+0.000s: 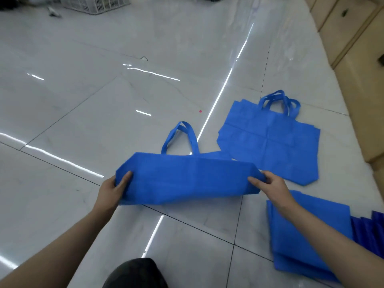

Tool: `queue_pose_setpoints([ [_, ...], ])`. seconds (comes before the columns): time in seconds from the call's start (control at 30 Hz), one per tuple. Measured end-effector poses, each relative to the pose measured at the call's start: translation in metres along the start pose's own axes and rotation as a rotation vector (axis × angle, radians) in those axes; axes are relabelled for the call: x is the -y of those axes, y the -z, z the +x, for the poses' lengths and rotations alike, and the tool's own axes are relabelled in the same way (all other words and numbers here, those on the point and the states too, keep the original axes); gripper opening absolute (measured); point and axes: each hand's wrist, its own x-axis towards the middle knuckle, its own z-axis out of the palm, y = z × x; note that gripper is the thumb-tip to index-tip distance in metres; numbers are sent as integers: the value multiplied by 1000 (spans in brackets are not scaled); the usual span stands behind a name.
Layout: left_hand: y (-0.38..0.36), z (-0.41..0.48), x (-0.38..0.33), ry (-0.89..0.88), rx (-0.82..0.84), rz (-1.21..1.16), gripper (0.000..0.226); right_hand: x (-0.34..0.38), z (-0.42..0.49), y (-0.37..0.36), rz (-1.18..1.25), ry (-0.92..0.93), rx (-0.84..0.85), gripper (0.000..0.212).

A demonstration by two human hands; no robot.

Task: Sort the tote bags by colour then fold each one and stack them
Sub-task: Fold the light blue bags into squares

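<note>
Glossy pale floor tiles [104, 100] are mirroring strip lights as a person is working low over a spread of bags. Both hands are closing on one blue tote bag [187, 179]: the left hand [113, 190] is gripping its left end, thumb lying on top and fingers tucked underneath, while the right hand [272, 186] is pinching the opposite end. The bag is stretching between them as a long doubled band, and its handles [180, 138] are resting on the tiles on the far side. Just beyond the right hand, a loose pile of unfolded blue bags [270, 142] is lying flat with loops pointing away. Under the right forearm, a stack of folded blue bags [301, 235] is sitting on the floor, with darker blue pieces [372, 231] just beside it at the frame edge. A dark knee [135, 273] is showing at the bottom. A tiny pink scrap [200, 111] is lying mid-floor. Cardboard boxes [353, 28] are lining the right side, and a white crate [93, 4] is standing at the far top
</note>
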Motion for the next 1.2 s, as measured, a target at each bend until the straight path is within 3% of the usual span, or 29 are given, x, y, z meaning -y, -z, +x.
queue_pose_setpoints([
  [0.07, -3, 6, 6, 46, -49, -64, 29, -1, 2, -7, 92, -74, 50, 21],
  [0.17, -7, 15, 22, 127, -69, -64, 33, -19, 11, -24, -15, -132, 94, 26],
  [0.3, -13, 26, 29, 225, -121, -92, 40, -32, 35, -46, -129, -61, -70, 29],
  [0.4, -14, 31, 39, 280, -75, -140, 30, -29, 58, -58, -238, -36, -130, 27],
  [0.5, -13, 35, 59, 274, -20, 2, 35, -28, 77, -70, -402, -61, -163, 25],
  [0.67, -12, 39, 70, 262, -87, 174, 34, -26, 97, -85, -679, -80, -181, 38],
  [0.77, -15, 35, 71, 190, -116, 284, 35, -26, 104, -85, -885, 49, -240, 34],
  [0.83, -17, 32, 74, 144, -135, 297, 34, -26, 106, -84, -805, 182, -295, 32],
  [0.97, -18, 31, 78, 138, -209, 235, 32, -25, 107, -80, -219, 155, -156, 19],
  [1.07, -19, 33, 78, 154, -236, 227, 31, -34, 109, -76, -228, 120, -147, 23],
  [1.2, -23, 39, 73, 218, -305, 334, 35, -38, 111, -93, -511, -109, -243, 24],
])
